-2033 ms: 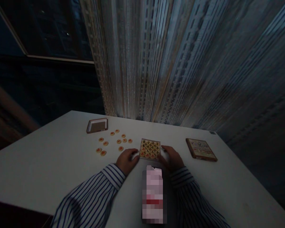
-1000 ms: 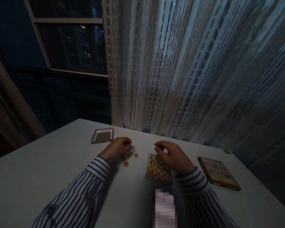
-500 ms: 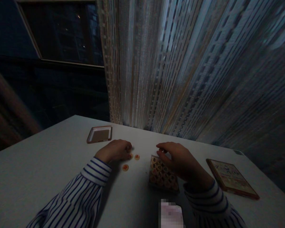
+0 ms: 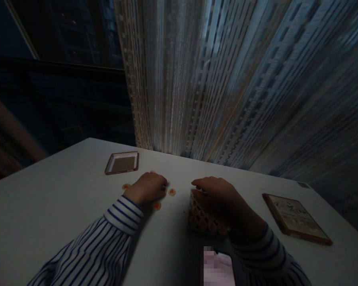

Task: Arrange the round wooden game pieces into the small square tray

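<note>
Several round pale discs with red marks lie on the white table (image 4: 62, 198): one disc (image 4: 172, 192) right of my left hand (image 4: 150, 188), one (image 4: 156, 205) just below it, another (image 4: 125, 186) by its wrist. The fingers of my left hand curl down at the table; what they hold, if anything, is too dark to tell. My right hand (image 4: 216, 196) is over a clear box (image 4: 207, 225) filled with rows of similar discs, its thumb and fingers bent at the back left corner. Something small and dark may be between them.
An open shallow tray or lid (image 4: 122, 163) lies at the back left. A flat box with a printed cover (image 4: 296, 217) is on the right. A phone (image 4: 219, 268) lies at the near edge. String curtains (image 4: 197, 79) hang behind the table.
My right hand has lowered over the box and covers more of its discs. My left hand has turned flatter, and discs beside its wrist and behind it now show. The view has shifted slightly.
</note>
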`<state>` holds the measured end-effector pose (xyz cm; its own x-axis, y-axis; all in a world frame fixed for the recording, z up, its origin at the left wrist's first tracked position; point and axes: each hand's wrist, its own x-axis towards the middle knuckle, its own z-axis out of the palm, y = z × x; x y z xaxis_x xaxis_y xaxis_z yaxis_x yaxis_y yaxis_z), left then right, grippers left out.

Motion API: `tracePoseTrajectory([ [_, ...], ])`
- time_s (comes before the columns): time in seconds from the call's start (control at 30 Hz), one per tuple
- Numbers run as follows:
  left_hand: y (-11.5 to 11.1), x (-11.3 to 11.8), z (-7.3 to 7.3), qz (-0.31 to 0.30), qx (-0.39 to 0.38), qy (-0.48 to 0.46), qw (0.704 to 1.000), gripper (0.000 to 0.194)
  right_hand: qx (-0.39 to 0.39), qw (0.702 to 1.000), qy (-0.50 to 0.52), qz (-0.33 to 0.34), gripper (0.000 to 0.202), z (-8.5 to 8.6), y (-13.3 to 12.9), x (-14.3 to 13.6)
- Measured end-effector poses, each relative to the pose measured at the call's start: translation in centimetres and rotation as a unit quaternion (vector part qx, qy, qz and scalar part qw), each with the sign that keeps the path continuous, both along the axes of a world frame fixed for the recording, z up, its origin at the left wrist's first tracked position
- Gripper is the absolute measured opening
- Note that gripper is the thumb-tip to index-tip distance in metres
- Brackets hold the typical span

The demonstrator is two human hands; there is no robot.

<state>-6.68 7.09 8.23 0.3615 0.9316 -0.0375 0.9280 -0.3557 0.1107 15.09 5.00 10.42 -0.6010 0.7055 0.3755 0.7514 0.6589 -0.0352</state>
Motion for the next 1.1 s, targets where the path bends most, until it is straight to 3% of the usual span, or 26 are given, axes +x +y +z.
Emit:
tracePoseTrajectory([
  [0.83, 0.3, -0.3, -0.4, -0.036, 0.01, 0.039, 0.999, 0.02, -0.022, 0.999, -0.038, -0.007, 0.023, 0.3, -0.4, -0.2],
  [1.1, -0.2, -0.5, 1.2, -0.058, 0.043, -0.033, 0.997, 0.022, -0.017, 0.999, -0.03, -0.007, 0.023, 0.5, -0.5, 0.0],
])
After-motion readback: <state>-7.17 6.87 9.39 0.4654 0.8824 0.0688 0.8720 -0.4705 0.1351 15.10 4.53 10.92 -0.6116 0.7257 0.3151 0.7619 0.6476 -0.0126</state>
